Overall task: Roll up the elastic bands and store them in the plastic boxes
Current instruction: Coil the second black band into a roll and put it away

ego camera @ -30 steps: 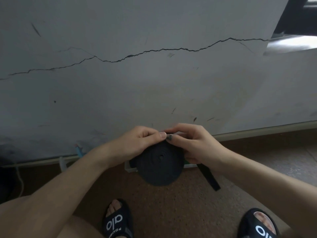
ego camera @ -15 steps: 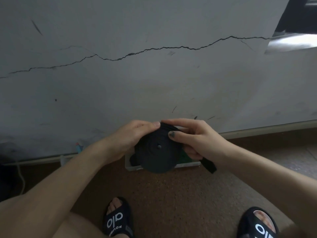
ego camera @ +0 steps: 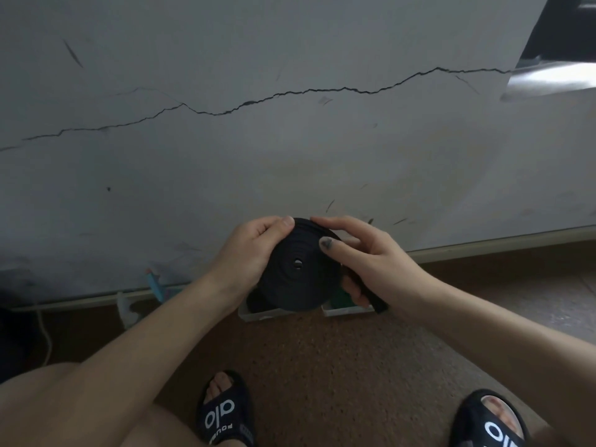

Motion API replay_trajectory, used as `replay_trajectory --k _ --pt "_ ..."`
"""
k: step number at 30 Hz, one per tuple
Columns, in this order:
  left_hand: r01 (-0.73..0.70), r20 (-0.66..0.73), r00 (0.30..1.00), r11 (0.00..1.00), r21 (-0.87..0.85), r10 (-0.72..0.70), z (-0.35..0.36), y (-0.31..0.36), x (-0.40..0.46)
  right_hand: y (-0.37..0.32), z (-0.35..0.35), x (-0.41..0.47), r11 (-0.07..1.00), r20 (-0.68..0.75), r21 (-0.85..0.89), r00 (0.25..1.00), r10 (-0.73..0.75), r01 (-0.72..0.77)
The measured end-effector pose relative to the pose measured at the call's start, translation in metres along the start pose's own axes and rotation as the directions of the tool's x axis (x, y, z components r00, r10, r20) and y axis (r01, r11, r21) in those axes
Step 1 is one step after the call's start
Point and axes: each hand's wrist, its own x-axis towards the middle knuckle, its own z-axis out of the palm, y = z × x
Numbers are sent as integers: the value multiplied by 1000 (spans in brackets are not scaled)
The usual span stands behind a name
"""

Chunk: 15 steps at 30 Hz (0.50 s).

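Gripping the black band roll (ego camera: 298,269) upright, flat face camera-ward: left hand (ego camera: 250,256), right hand (ego camera: 371,258).

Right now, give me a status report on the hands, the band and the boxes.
Left hand and right hand both grip the black elastic roll. Loose tail unwound under right hand. Plastic boxes on floor below roll, partly hidden. No obstruction visible.

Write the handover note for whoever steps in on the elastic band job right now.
Left hand grips the black elastic roll by its left edge. Right hand holds its right edge, thumb on the face, loose tail hanging under the fingers.
Plastic boxes sit on the floor by the wall, directly below the roll.
Done: band almost fully wound.
Left: wind in the tail, put the roll in a box.
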Motion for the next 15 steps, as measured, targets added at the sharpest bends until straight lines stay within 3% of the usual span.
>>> replay_trajectory --k 3,7,12,15 --pt "70 116 991 997 -27 -66 -4 1 1 1 -3 0 1000 15 -17 1000 26 -26" --pt "53 310 947 995 86 -77 -5 4 -1 -1 -3 0 999 124 -19 992 38 -36" --pt "-24 244 970 998 50 11 -14 7 0 -14 -10 1 999 92 -53 996 7 -2" --pt "-63 230 973 989 134 31 -13 5 -1 -14 -13 2 993 76 -118 997 7 2"
